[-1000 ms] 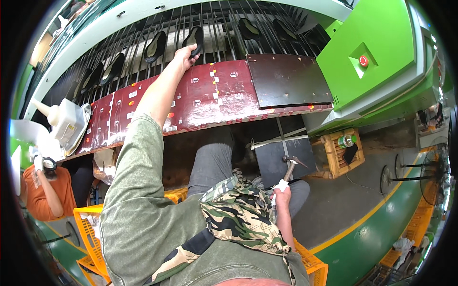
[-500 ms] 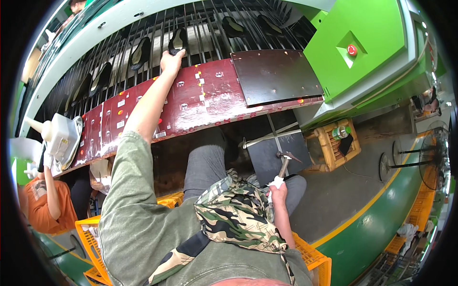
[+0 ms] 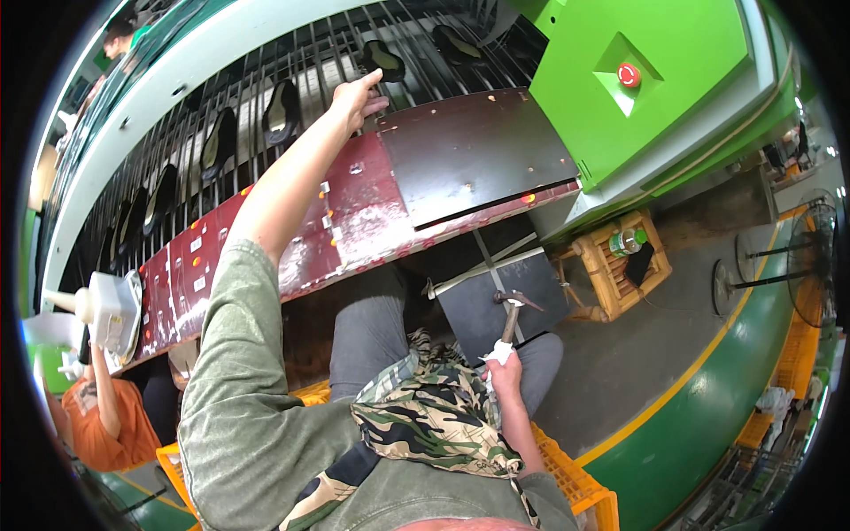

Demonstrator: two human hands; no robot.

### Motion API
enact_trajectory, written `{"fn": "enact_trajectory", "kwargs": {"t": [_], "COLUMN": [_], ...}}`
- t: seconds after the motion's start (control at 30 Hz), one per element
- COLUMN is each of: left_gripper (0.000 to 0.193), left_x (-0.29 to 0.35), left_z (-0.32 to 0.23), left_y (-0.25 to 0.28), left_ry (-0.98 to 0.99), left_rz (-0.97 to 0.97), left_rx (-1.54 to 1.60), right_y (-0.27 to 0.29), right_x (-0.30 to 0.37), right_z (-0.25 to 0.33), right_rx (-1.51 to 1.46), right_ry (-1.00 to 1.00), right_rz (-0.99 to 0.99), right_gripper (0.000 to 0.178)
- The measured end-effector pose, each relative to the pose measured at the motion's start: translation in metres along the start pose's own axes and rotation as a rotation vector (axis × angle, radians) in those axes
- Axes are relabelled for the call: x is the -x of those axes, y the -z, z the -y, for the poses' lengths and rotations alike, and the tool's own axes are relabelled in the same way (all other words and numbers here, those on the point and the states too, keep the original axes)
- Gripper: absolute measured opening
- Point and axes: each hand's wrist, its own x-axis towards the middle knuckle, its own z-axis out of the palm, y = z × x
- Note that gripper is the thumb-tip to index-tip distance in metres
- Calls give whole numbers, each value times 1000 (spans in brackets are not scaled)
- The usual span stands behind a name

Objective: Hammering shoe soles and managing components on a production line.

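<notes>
My left hand (image 3: 359, 100) reaches over the rods of a conveyor with its fingers spread. Its fingertips are at the near end of a black shoe (image 3: 383, 62); whether they touch it I cannot tell. To the left, another black shoe with a pale inside (image 3: 282, 112) lies on the rods. A further black shoe (image 3: 458, 44) lies to the right. Low over my lap, my right hand (image 3: 506, 370) is closed round the handle of a hammer (image 3: 511, 323), with white wrapping at the grip. The hammer's head points away from me, above a dark board (image 3: 487, 314).
A glossy dark red ledge (image 3: 310, 239) runs along the conveyor, with a brown panel (image 3: 478, 155) on it. At the right stand a green machine housing (image 3: 646, 80) with a red button and a bamboo stool (image 3: 611, 296) bearing a bottle. A person in orange (image 3: 111, 420) is at the left.
My left hand has come off one shoe and moved right to the neighbouring shoe. The whole view has shifted a little. My right hand still holds the hammer.
</notes>
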Motion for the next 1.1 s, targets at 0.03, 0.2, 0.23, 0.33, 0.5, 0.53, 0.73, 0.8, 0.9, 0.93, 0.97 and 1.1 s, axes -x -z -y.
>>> {"fn": "enact_trajectory", "kwargs": {"t": [0.03,0.2,0.23,0.33,0.5,0.53,0.73,0.8,0.9,0.93,0.97,1.1], "left_gripper": [61,32,27,29,22,24,25,31,35,37,40,57], "left_x": [-13,-67,-70,-76,-42,-27,150,218,283,311,330,359], "left_z": [0,9,7,8,4,3,-36,-41,-28,-32,-26,28], "left_y": [-11,-51,-54,-56,-24,-13,24,24,36,29,22,7], "left_ry": [18,23,62,29,36,20,-40,-145,-92,23,102,374], "left_rz": [8,-5,-4,-105,-17,130,436,438,442,537,560,707], "left_rx": [39,262,294,460,471,438,32,-49,-62,-141,-206,-258], "right_y": [0,2,3,3,1,1,1,2,2,3,6,14], "right_x": [1,3,3,3,-1,0,-4,-4,-6,-6,-8,-10], "right_z": [5,11,10,10,14,13,8,4,-6,-8,-14,-18], "right_rx": [23,17,6,-5,36,43,-109,-121,-199,-242,-244,-299], "right_ry": [-16,-25,-24,-15,26,33,20,-9,7,18,-3,-43], "right_rz": [0,-8,0,13,20,20,41,35,80,76,68,102], "right_gripper": [30,31,31,32,30,29,27,30,25,22,21,18]}}
